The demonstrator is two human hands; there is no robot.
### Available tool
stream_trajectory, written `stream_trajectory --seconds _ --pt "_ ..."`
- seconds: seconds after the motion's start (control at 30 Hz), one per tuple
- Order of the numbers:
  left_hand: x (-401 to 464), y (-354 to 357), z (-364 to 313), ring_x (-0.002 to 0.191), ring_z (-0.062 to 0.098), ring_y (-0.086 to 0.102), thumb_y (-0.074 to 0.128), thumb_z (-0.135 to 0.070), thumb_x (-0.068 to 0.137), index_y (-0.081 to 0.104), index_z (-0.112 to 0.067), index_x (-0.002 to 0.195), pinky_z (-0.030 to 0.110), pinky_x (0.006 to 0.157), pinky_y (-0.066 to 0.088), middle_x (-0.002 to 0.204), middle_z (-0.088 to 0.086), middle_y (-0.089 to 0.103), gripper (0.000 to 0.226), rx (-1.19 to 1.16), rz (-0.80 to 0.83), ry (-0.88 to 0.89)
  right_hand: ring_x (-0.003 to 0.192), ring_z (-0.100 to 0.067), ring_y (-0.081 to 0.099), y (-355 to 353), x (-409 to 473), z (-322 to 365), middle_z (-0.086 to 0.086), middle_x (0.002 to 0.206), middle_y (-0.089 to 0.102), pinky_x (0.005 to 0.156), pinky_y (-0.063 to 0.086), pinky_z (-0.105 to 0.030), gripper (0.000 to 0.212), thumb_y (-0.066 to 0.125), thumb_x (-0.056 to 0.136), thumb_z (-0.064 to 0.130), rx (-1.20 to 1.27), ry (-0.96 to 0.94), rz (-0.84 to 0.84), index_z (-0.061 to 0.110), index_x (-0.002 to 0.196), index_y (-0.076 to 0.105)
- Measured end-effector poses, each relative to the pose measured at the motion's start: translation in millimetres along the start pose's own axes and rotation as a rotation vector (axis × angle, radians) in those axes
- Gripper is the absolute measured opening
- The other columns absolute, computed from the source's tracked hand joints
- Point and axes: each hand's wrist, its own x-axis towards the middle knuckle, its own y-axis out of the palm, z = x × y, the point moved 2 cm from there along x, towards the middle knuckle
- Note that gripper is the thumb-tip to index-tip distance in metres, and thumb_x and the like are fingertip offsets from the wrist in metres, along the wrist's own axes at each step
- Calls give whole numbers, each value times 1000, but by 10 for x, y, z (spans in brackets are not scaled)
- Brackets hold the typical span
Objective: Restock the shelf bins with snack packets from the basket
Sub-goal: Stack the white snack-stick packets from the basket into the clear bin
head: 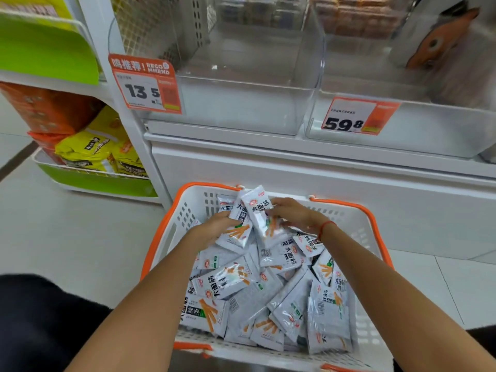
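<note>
A white basket with orange rim (373, 218) stands on the floor before the shelf, full of several white snack packets (268, 299) printed with orange sticks. Both hands are at the basket's far end. My left hand (214, 229) grips packets (237, 232) raised on end. My right hand (292, 214), with a red string at the wrist, holds another upright packet (259, 213) against them. Above, a clear shelf bin (236, 108) tagged 13.5 looks empty.
A second clear bin (418, 130) tagged 59.8 sits to the right, an orange fish-shaped item (440, 41) behind it. At left, a green-and-white rack (99, 181) holds yellow and orange snack bags. A white base panel runs under the bins. Pale tiled floor surrounds the basket.
</note>
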Motion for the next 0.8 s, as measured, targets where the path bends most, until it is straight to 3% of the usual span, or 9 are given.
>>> stream_trajectory --seconds 0.07,0.17,0.3,0.37,0.5,0.6,0.67,0.7,0.8 --pt "22 38 -2 100 24 60 44 -13 99 44 -15 134 33 83 50 126 11 59 35 -130 -43 23 70 -12 57 42 -41 15 -9 87 60 54 45 -20 17 51 96 10 81 36 -12 2 109 59" --pt "-8 104 -21 87 21 60 35 -15 102 44 -17 130 32 73 51 119 12 61 30 -241 -89 52 71 -10 61 147 -79 19 -3 83 62 56 51 -19 5 59 93 11 193 12 -94 10 97 60" --pt "-110 180 -45 74 19 56 30 -21 102 53 -11 100 29 64 48 87 11 60 25 -318 -93 57 67 -12 59 354 -145 29 -4 76 62 58 52 -15 6 64 88 7 296 -60 -222 10 84 63" --pt "-163 193 -43 74 19 57 34 -24 101 54 -15 95 29 66 47 84 8 60 23 -341 -103 73 63 -11 56 450 -178 67 -4 72 62 53 47 -9 5 67 85 3 333 -117 -301 8 85 65" --pt "-252 148 4 114 27 56 42 -22 100 45 -19 134 39 94 47 127 9 58 34 -260 -140 167 68 -6 60 611 -192 140 -3 82 67 53 46 -6 28 73 80 5 370 -151 -355 0 107 68" --pt "-260 68 79 132 27 41 42 -26 100 31 -23 145 48 110 33 147 5 41 47 -184 -251 194 73 -15 63 677 -144 160 -11 94 69 66 53 -20 29 72 82 10 357 -137 -338 1 110 67" --pt "-277 -14 103 138 27 31 39 -26 101 21 -20 149 45 114 25 153 3 30 52 -174 -340 176 72 -20 65 625 -75 103 -18 107 67 73 56 -31 24 64 88 11 188 -89 -395 1 110 64" --pt "-290 -43 107 140 27 27 37 -25 102 18 -19 151 44 114 23 154 3 26 53 -182 -370 163 76 -24 67 564 -38 52 -20 112 66 78 58 -37 23 59 90 10 -40 -41 -419 -1 109 63" --pt "-232 -131 162 140 27 26 36 -24 102 17 -17 151 44 112 23 154 5 24 53 -209 -428 120 102 -33 61 483 -14 -122 -20 119 59 90 53 -43 32 52 91 16 -734 147 -225 -3 116 54"
